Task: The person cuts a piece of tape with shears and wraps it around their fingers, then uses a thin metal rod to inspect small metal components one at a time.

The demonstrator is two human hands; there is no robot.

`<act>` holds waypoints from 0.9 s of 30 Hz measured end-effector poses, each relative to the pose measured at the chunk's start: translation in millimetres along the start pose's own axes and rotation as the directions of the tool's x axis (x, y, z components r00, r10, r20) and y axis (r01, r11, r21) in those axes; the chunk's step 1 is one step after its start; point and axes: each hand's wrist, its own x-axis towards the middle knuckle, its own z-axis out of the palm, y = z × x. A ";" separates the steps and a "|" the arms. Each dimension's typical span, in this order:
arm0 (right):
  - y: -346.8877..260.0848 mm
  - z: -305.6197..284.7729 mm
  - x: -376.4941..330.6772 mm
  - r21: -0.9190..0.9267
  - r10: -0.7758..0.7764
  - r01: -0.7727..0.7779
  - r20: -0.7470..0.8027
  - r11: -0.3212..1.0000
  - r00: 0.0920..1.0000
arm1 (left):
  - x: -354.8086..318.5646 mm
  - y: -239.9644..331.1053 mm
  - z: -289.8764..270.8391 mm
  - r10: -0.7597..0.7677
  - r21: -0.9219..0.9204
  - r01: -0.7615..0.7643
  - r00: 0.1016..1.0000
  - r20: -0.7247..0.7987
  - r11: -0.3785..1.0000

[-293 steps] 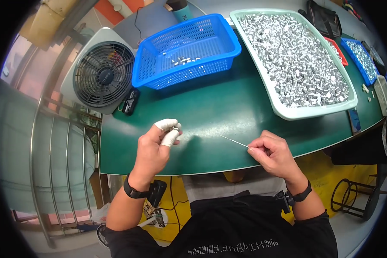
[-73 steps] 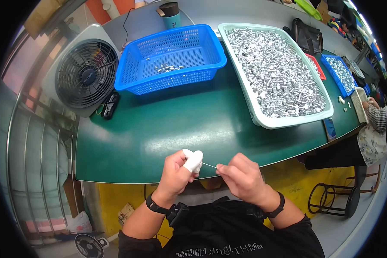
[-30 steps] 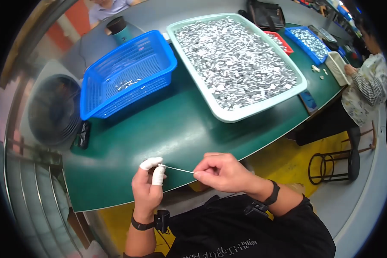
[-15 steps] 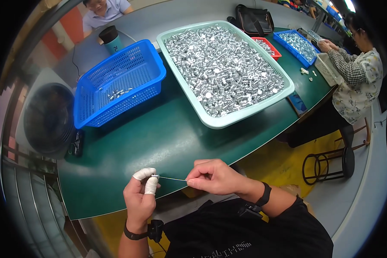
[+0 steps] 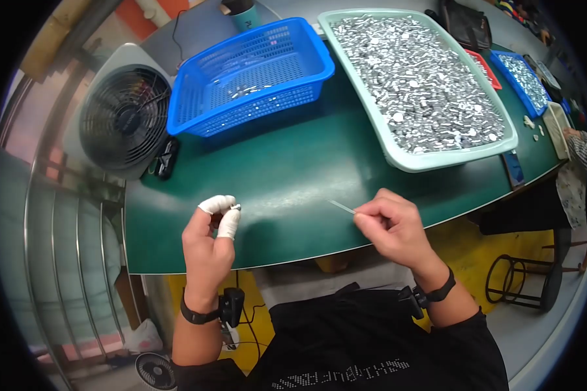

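Wrapped in white finger covers, the thumb and index finger of my left hand (image 5: 207,251) pinch a small shiny metal part (image 5: 237,207) above the green table (image 5: 287,163). My right hand (image 5: 396,225) is closed on a thin straight rod (image 5: 342,207), which points left toward the metal part. A wide gap separates rod and part. Beyond my right hand stands a pale green tub (image 5: 411,161) heaped with small silvery metal parts (image 5: 424,85). A blue perforated basket (image 5: 261,111) farther left holds a few similar pieces.
A box fan (image 5: 127,117) stands at the left table edge, a black object (image 5: 167,158) beside it. Far right are a blue tray (image 5: 525,81) of parts, a red tray (image 5: 486,70), a black bag (image 5: 466,25) and a stool (image 5: 522,287). A co-worker's sleeve shows at the right.
The rod's tip was at the metal part; now my right hand has drawn it away to the right. The view has shifted, so the basket and tub appear higher and farther right.
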 end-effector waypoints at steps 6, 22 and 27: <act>12.0 4.8 2.0 -0.062 -0.035 0.031 -0.056 0.998 0.998 | 3.0 -26.9 -8.3 0.166 0.605 -0.320 0.940 0.298 0.729; 11.7 1.3 -1.1 -0.003 -0.046 0.046 -0.057 0.999 0.997 | 12.3 -3.5 -9.3 -0.210 0.395 0.061 0.915 0.344 0.916; 9.6 -2.8 0.7 -0.017 -0.055 0.054 -0.047 0.998 0.997 | 27.0 10.0 -16.6 -0.085 -0.422 0.149 0.982 0.167 0.894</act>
